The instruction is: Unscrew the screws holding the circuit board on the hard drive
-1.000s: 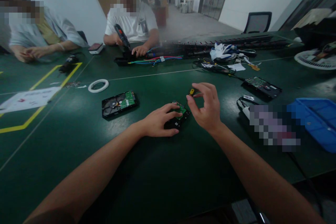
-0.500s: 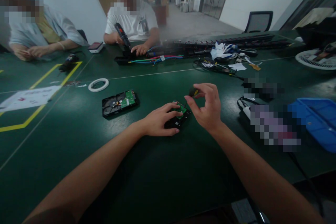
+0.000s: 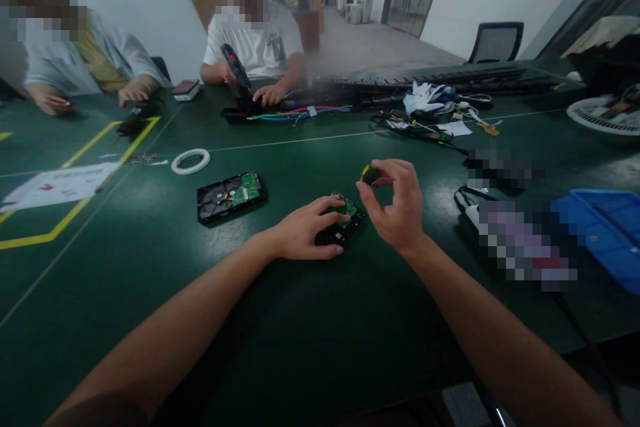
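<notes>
A hard drive [image 3: 353,217] with a green circuit board lies on the table in front of me, partly covered by fingers. My left hand [image 3: 309,227] grips it from the left, fingers across its top and thumb along the near side. In my right hand [image 3: 400,207] is a short screwdriver [image 3: 369,174] with a black and yellow handle, pinched between thumb and fingers. Its thin shaft points down at the drive's right part; the tip is too small to make out. Another hard drive [image 3: 231,197] rests to the left, its circuit board facing up.
Beyond the drives lies a white ring [image 3: 191,161]. A blue tray [image 3: 607,233] and a white power strip [image 3: 473,219] are on the right. Cables [image 3: 300,115] and white gloves [image 3: 425,99] lie farther back. Across the green table a co-worker [image 3: 255,47] holds a power screwdriver [image 3: 237,70].
The screwdriver handle has turned in my right hand, showing more yellow. My left hand stays on the hard drive. The co-worker at far left has reached to a dark tool.
</notes>
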`<state>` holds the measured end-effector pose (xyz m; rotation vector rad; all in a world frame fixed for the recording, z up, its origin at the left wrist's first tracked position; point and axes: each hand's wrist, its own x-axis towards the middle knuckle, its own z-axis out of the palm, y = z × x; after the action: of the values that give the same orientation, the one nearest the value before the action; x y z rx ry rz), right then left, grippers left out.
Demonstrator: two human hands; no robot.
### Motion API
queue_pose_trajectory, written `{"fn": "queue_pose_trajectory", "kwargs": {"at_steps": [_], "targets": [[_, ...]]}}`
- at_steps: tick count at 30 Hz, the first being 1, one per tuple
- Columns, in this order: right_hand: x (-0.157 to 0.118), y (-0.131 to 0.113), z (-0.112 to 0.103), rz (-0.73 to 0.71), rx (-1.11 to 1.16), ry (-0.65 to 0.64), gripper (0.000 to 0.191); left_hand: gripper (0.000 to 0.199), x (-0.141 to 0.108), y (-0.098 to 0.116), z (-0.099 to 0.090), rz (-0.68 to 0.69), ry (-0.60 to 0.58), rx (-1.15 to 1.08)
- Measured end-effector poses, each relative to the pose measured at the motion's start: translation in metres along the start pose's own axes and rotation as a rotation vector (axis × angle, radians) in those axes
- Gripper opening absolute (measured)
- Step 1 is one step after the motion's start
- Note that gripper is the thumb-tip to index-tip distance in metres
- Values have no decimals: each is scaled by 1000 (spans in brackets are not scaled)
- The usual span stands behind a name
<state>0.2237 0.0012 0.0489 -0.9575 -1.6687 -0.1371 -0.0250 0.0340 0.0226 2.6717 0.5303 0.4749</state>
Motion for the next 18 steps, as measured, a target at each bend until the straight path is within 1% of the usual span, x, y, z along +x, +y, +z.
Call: {"fn": "queue_pose_trajectory", "kwargs": {"at_steps": [4,9,15,18], "targets": [[1,1,0,-3,-25,9,43,68,0,0,0,9,-4,6],[-1,1,0,27,7,-4,43,68,0,1,0,11,3,2],[1,0,-1,-5,-15,1,44,68,1,0,0,4,8,-13],[2,-1,-1,3,-31,-3,43,67,1,0,0,8,10,-25]]}}
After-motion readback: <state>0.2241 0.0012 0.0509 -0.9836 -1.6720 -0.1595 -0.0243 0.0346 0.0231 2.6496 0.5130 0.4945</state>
